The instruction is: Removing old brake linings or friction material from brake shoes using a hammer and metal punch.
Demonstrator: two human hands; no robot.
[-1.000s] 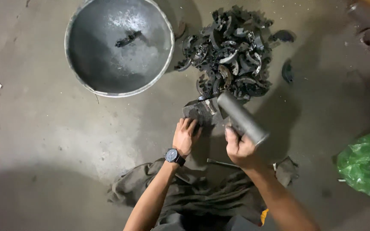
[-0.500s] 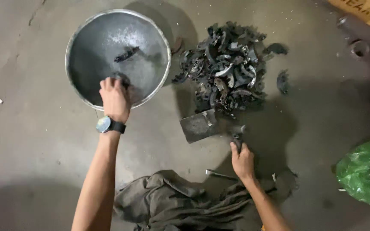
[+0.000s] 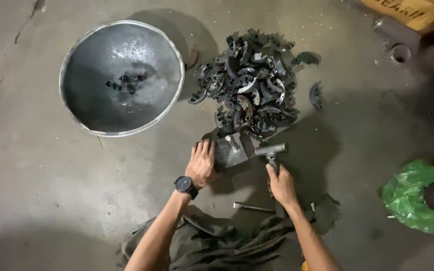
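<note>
Left hand (image 3: 202, 163) flat (right hand (image 3: 281, 184) fisted)

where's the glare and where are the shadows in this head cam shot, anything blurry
Head view: glare sits on the inner wall of the metal bowl, with small glints on the pile of dark curved parts; a deep shadow falls right of the pile and around the right hand and hammer; corners darken; the left hand is fairly sharp, the green bag softer.

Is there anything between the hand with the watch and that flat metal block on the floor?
No, nothing visible. The left hand already rests against the metal block, touching its left edge. The right hand holds the hammer on the block's other side.
</note>
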